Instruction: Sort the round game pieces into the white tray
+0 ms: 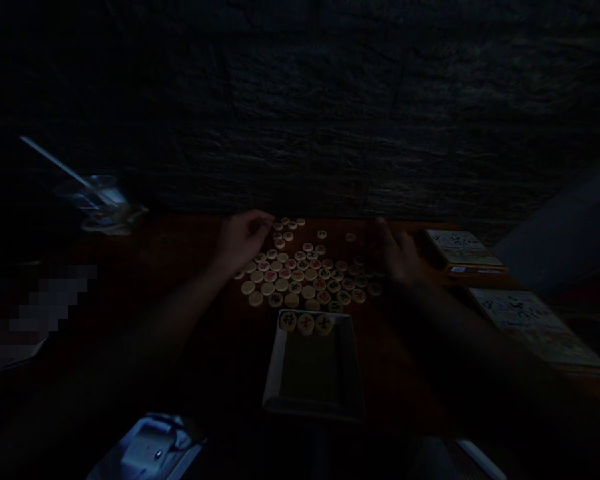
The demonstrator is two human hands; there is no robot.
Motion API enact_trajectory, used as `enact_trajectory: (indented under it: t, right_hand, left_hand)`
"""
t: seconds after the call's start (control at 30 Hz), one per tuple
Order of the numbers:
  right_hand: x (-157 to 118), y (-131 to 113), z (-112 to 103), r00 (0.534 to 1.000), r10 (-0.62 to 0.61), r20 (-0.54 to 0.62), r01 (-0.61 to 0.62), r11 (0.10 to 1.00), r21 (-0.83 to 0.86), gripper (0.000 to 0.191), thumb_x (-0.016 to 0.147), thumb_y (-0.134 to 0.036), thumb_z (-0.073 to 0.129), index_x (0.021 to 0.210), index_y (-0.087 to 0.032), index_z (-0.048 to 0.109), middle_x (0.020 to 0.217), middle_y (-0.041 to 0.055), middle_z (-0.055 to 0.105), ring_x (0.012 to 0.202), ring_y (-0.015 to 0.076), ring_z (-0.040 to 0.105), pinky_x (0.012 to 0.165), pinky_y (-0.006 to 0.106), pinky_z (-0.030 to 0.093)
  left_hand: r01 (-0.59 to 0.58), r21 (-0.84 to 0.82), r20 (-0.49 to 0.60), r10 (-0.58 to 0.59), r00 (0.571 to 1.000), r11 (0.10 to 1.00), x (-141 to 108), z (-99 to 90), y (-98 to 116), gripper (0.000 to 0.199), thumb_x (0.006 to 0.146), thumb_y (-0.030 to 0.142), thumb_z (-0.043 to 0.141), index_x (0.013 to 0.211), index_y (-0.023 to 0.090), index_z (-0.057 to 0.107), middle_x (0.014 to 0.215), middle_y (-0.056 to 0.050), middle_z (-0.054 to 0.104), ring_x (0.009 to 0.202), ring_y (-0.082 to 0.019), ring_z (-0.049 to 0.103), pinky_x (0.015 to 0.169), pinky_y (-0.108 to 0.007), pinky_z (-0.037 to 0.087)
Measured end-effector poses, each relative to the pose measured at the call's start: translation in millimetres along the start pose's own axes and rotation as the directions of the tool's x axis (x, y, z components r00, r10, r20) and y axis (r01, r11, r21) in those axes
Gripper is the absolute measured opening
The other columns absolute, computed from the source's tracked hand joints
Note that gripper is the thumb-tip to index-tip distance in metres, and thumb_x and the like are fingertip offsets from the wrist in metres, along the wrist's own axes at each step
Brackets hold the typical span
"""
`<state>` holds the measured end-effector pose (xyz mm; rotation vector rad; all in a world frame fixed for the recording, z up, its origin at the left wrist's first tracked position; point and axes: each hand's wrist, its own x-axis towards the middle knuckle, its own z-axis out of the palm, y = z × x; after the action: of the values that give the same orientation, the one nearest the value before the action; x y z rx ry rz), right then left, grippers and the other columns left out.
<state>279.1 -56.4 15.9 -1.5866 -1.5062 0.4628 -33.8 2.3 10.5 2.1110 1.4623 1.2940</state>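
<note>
- Head view, dim light: your spread of round pieces (297,274) lies on the wooden table (180,233), beyond the far wall of the shallow tray (314,373).
- Done, by what shows: a row of three pieces (305,323) sits inside the tray along its far wall, characters up, one red between two dark.
- Left: by far the larger share lies outside the tray, some with red or dark characters up, others blank side up. Judged an early stage.
- Your left hand (247,233) is at the far left of the spread, thumb and forefinger curled into a narrow loop beside the farthest pieces; cannot tell whether a piece is pinched.
- Your right hand (400,253) is at the spread's right edge, fingers partly bent; shadow hides the grip, so cannot tell whether it holds anything.
- Farther right: two flat boxes (463,248), apart from the pieces.
</note>
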Motion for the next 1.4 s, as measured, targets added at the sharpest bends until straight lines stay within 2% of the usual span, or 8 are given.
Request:
enact_trajectory:
  t: [0.23,0.37,0.5,0.67,0.83,1.13,1.23,1.4]
  right_hand:
    - [2.4,2.1,2.6,0.993,-0.071,0.095,0.073,0.997,-0.024,0.057,0.100,-0.059,0.042,0.090,-0.016,0.079,0.077,0.0112,0.076,0.070,0.0258,0.070,0.065,0.035,0.049]
    - [4.2,4.8,4.9,0.977,-0.153,0.147,0.167,0.982,-0.087,0.036,0.096,-0.037,0.053,0.110,-0.016,0.079,0.097,0.0100,0.080,0.085,0.0260,0.075,0.073,0.033,0.054]
    - [2.5,4.9,6.8,0.954,-0.196,0.229,0.230,0.964,-0.132,0.031,0.091,-0.026,0.058,0.111,-0.018,0.080,0.112,0.0095,0.080,0.091,0.0250,0.076,0.076,0.032,0.056]
    - [-3.0,-3.4,13.6,0.876,-0.314,0.367,0.396,0.902,-0.170,0.030,0.091,-0.022,0.060,0.113,-0.021,0.080,0.112,0.0074,0.079,0.095,0.0241,0.075,0.082,0.032,0.056]
    - [-5.4,-12.4,25.4,0.779,-0.433,0.453,0.563,0.801,-0.203,0.024,0.096,-0.031,0.062,0.110,-0.027,0.080,0.110,0.0064,0.078,0.110,0.0267,0.068,0.098,0.041,0.050]
    - [-8.4,-14.0,34.0,0.798,-0.381,0.467,0.513,0.836,-0.196,0.014,0.093,-0.024,0.063,0.094,-0.020,0.076,0.097,0.0078,0.077,0.091,0.0228,0.069,0.082,0.035,0.051]
    - [-10.3,-14.0,32.9,0.855,-0.332,0.397,0.393,0.916,-0.081,0.015,0.091,-0.023,0.064,0.102,-0.018,0.074,0.094,0.0070,0.078,0.081,0.0202,0.072,0.071,0.031,0.052]
    - [-15.5,-18.6,27.1,0.924,-0.252,0.287,0.165,0.941,0.295,0.030,0.090,-0.036,0.069,0.114,-0.019,0.074,0.107,0.0091,0.079,0.092,0.0231,0.075,0.078,0.033,0.058]
  left_hand:
    - [0.167,-0.174,-0.029,-0.175,0.984,0.970,4.8,-3.2,-2.9,0.017,0.087,0.024,0.062,0.090,0.020,0.078,0.076,-0.003,0.075,0.065,-0.016,0.064,0.057,-0.026,0.046]
    - [0.046,-0.073,-0.028,-0.048,0.998,0.996,0.6,-2.1,-0.1,0.017,0.087,0.026,0.063,0.087,0.020,0.078,0.070,-0.001,0.073,0.062,-0.014,0.061,0.057,-0.025,0.043]
    - [-0.097,0.030,0.142,0.092,0.986,0.995,-7.1,2.0,8.6,0.017,0.088,0.028,0.063,0.088,0.020,0.079,0.082,-0.003,0.079,0.072,-0.017,0.070,0.068,-0.028,0.051]
    - [-0.233,0.051,0.257,0.212,0.943,0.971,-19.7,10.3,28.2,0.018,0.090,0.027,0.062,0.094,0.022,0.079,0.097,-0.004,0.081,0.088,-0.019,0.075,0.076,-0.030,0.055]
    - [-0.266,0.049,0.300,0.239,0.923,0.963,-25.5,16.8,35.2,0.019,0.092,0.025,0.060,0.096,0.022,0.078,0.094,-0.002,0.081,0.084,-0.018,0.075,0.073,-0.030,0.054]
    - [-0.255,0.061,0.252,0.232,0.939,0.965,-24.0,17.3,33.8,0.019,0.092,0.022,0.060,0.098,0.023,0.078,0.099,-0.002,0.081,0.091,-0.019,0.076,0.081,-0.032,0.056]
    - [-0.228,0.056,0.240,0.208,0.948,0.972,-25.0,17.8,36.8,0.021,0.091,0.023,0.060,0.102,0.022,0.078,0.103,-0.003,0.081,0.094,-0.019,0.076,0.083,-0.032,0.057]
    - [-0.152,-0.046,0.247,0.159,0.956,0.987,-28.6,19.9,43.1,0.020,0.090,0.027,0.063,0.104,0.022,0.077,0.097,-0.003,0.082,0.085,-0.017,0.076,0.074,-0.028,0.058]
